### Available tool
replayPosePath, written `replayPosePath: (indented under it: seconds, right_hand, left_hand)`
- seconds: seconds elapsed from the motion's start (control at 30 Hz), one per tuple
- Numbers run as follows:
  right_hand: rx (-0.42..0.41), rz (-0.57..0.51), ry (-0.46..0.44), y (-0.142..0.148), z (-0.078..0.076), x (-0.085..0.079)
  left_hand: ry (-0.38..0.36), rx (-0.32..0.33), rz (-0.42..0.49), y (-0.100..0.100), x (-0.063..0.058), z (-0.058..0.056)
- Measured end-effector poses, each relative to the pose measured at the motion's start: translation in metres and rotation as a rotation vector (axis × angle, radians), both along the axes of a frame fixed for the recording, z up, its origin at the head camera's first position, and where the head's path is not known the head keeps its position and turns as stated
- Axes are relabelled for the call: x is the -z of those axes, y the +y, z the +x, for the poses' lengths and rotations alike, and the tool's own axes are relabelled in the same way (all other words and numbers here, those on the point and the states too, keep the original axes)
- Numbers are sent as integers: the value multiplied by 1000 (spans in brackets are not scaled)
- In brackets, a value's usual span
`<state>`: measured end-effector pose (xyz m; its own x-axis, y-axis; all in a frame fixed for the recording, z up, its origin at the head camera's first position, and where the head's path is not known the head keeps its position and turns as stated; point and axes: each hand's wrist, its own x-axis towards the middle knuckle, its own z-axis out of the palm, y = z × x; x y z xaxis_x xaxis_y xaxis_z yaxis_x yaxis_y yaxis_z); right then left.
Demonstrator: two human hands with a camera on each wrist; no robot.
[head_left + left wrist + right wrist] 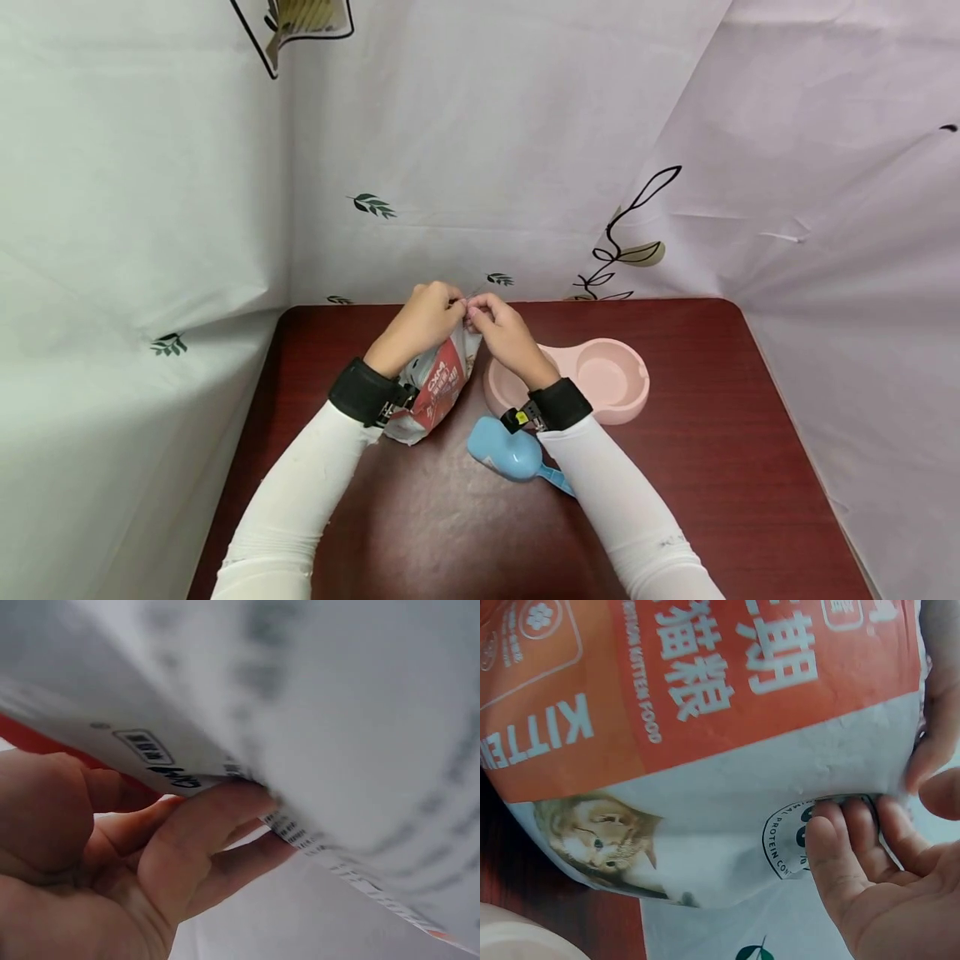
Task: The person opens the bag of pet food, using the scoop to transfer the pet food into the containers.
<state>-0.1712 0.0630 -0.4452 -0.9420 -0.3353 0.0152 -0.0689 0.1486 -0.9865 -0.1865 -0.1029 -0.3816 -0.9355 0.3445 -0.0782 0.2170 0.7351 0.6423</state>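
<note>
A white and orange-red bag of kitten food (442, 390) stands on the table, leaning under my left forearm. My left hand (423, 318) pinches its top edge with bent fingers. Right beside it, my right hand (508, 332) grips the same edge, the two sets of fingertips meeting at the bag's upper corner. In the right wrist view, the bag's front (712, 795) shows a kitten picture, and fingers of the right hand (877, 885) press into the white part near the top. Printed text covers the bag panel (352, 750) above the left hand (150, 862) in the left wrist view.
A pink double pet bowl (624, 414) sits to the right of the bag, partly hidden by my right hand and wrist. In front of it lies a blue scoop (512, 452), its handle running under my right forearm. White patterned cloth (465, 150) hangs behind the table.
</note>
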Motion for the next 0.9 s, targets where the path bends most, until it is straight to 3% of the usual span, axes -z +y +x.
replayPosePath:
  seconds: [0.13,0.3,0.5,0.63,0.8,0.9]
  right_hand:
    - [35,-32,-31,3,-1,3]
    - [88,-53,-66,3,-4,5]
    - [34,-125,-182,-1,-7,7]
    - [22,-164,-230,-3,-8,8]
    - [46,-212,-230,-5,-13,9]
    - [62,-202,-226,-5,-16,8]
  left_hand:
    - [-9,45,-21,5,-1,2]
    - [-17,122,-59,6,-3,-6]
    - [-15,175,-144,6,-8,-21]
    - [-83,221,-124,5,-8,-31]
    - [-170,227,-82,4,-8,-40]
    - [-168,231,-131,6,-8,-43]
